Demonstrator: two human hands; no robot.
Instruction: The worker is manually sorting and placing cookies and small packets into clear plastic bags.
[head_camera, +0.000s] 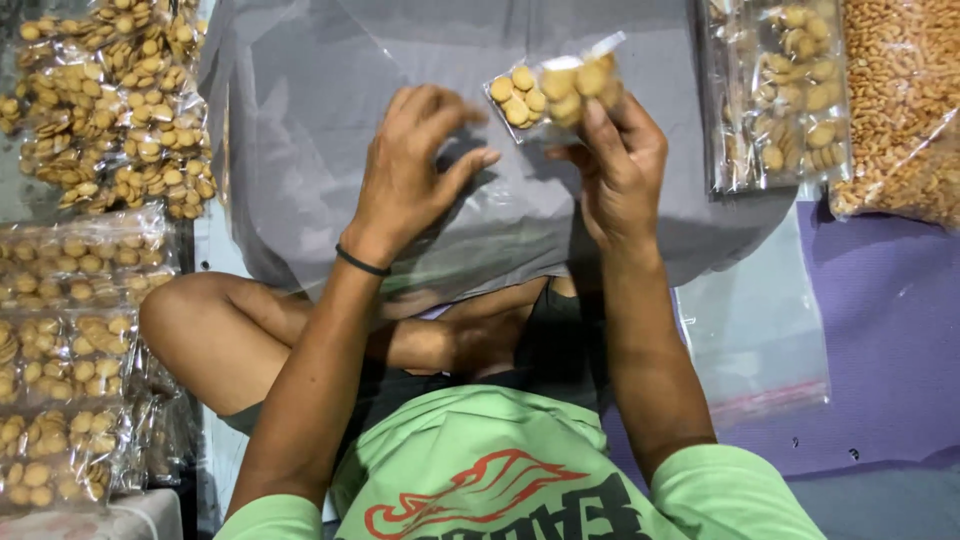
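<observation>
Biscuits fill the small clear bag pinched at its lower right corner by the right hand, its long axis running left to right above the grey sheet. Just left and below it, the left hand hovers half-curled, holding nothing.

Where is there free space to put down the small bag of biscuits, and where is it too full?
Free: the grey sheet between the left hand and the filled packets; the purple mat below the loose biscuits. Crowded: the whole left side. The right hand holds the small bag.
</observation>
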